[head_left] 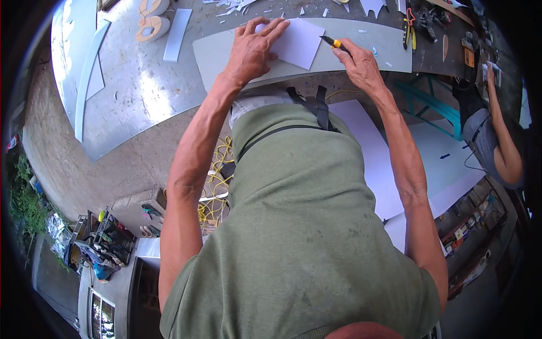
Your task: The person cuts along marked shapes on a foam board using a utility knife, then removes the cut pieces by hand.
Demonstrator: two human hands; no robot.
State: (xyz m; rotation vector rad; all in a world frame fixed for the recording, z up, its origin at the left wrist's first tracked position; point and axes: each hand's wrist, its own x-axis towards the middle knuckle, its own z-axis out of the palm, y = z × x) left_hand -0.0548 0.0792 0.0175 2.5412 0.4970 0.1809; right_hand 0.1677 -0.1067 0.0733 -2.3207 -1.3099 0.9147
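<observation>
A white sheet piece (pixel 302 44) lies on a grey board (pixel 220 53) at the table's near edge. My left hand (pixel 252 48) rests on the sheet's left part, fingers spread and pointing to the right. In my right hand (pixel 358 62) is a yellow-and-black utility knife (pixel 334 43), its dark blade pointing left toward the sheet's right edge. A small gap seems to lie between the blade tip and the sheet. Small white scraps (pixel 375 51) are on the board to the right of the knife.
Tape rolls (pixel 152 28) and a pale strip (pixel 177 35) lie left on the metal table (pixel 141 96). Pliers (pixel 409 22) and other tools are at the right. Beyond a teal stool (pixel 432 104) stands another person (pixel 488 130). Yellow cord (pixel 212 192) tangles on the floor.
</observation>
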